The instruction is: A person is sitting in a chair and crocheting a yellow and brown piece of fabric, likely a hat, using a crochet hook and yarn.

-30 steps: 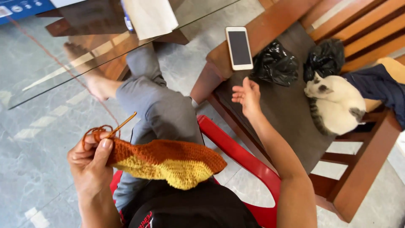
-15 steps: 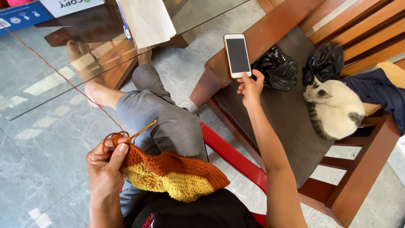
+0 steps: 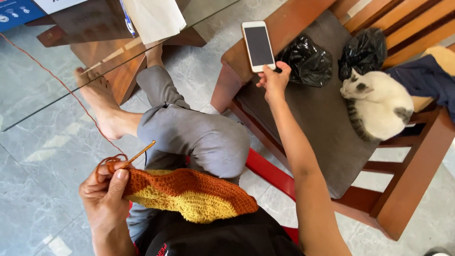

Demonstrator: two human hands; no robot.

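My left hand [image 3: 105,193] grips the edge of an orange and yellow crochet piece [image 3: 189,194] lying over my lap, along with a crochet hook [image 3: 140,153] that sticks up to the right. Orange yarn [image 3: 52,78] runs from the piece up and left across the floor. My right hand [image 3: 274,80] reaches out to a white smartphone [image 3: 259,45] with a dark screen on the wooden armrest [image 3: 289,23] of a bench, fingers touching the phone's lower edge.
A white and grey cat [image 3: 377,105] lies on the bench's dark seat [image 3: 322,128] beside two black plastic bags [image 3: 308,59]. A glass-topped table [image 3: 57,71] with a wooden base stands ahead at left. I sit on a red plastic chair [image 3: 272,173].
My right hand has stretched from the seat up to the phone on the armrest and now touches it. My left hand keeps hold of the crochet piece and hook.
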